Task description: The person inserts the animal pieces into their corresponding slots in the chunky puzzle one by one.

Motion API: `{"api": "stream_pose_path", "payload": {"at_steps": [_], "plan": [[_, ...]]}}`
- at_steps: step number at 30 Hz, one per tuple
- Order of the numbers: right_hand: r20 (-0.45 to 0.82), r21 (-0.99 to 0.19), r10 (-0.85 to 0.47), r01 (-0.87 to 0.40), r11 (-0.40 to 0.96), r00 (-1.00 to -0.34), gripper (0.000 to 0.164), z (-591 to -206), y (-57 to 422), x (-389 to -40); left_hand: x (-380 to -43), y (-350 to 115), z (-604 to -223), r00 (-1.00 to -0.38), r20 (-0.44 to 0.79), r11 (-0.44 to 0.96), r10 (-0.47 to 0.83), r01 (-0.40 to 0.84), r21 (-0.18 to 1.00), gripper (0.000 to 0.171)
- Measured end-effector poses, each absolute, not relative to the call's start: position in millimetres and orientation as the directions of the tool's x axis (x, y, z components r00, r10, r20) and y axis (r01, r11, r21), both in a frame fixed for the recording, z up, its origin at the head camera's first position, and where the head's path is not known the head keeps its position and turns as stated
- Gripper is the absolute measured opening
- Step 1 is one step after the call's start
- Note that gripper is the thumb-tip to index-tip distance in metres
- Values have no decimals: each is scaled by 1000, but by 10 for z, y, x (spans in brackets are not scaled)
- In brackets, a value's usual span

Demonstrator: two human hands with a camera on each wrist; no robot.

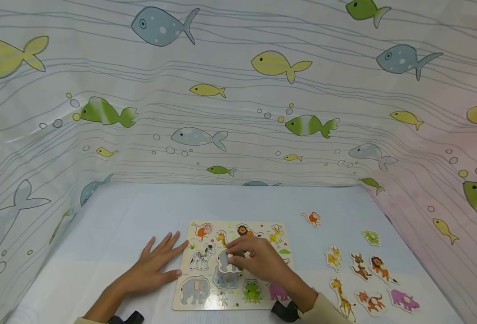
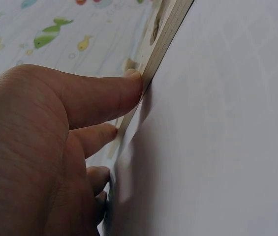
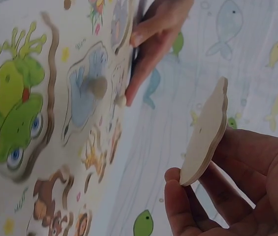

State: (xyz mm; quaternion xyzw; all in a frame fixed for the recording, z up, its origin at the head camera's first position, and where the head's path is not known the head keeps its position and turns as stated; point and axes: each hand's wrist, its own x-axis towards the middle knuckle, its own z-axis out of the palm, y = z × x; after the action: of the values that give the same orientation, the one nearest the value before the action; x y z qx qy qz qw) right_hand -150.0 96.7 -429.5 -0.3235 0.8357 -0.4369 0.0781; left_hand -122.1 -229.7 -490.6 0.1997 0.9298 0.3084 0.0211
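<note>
My right hand [image 1: 258, 258] pinches a grey elephant puzzle piece [image 1: 223, 261] above the middle of the wooden animal puzzle board [image 1: 218, 306]. In the right wrist view, the piece's plain wooden back [image 3: 205, 135] faces the camera, tilted and apart from the board. Below it, in the board, lies a blue-grey animal piece [image 3: 82, 101] with a round knob. A zebra [image 1: 201, 258], a larger elephant [image 1: 195, 290] and a green frog [image 1: 252, 291] show around it. My left hand [image 1: 153, 267] lies spread on the table, thumb and index fingertips touching the board's left edge [image 2: 166, 46].
Loose pieces lie right of the board: a monkey [image 1: 313, 218], a green piece [image 1: 371, 237], a goat [image 1: 334, 258], a kangaroo [image 1: 360, 266], a lion [image 1: 380, 267], a giraffe [image 1: 342, 297], a tiger [image 1: 370, 301] and a purple hippo [image 1: 403, 300]. A fish-patterned curtain [image 1: 238, 112] surrounds the table.
</note>
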Motion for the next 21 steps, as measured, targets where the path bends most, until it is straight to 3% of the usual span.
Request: {"api": "stream_pose_path", "payload": {"at_steps": [14,21], "plan": [[172,-720,-680,-562,406,-712,17,-4364,579,-1350,-1222,-2315,-4926,-918,84,728,389,362,582,66],[191,-700,-678,-582,413,-710,17,-4385,460,-1304,-1231,-2316,-4943,-913,87,721,397,370,586,66]]}}
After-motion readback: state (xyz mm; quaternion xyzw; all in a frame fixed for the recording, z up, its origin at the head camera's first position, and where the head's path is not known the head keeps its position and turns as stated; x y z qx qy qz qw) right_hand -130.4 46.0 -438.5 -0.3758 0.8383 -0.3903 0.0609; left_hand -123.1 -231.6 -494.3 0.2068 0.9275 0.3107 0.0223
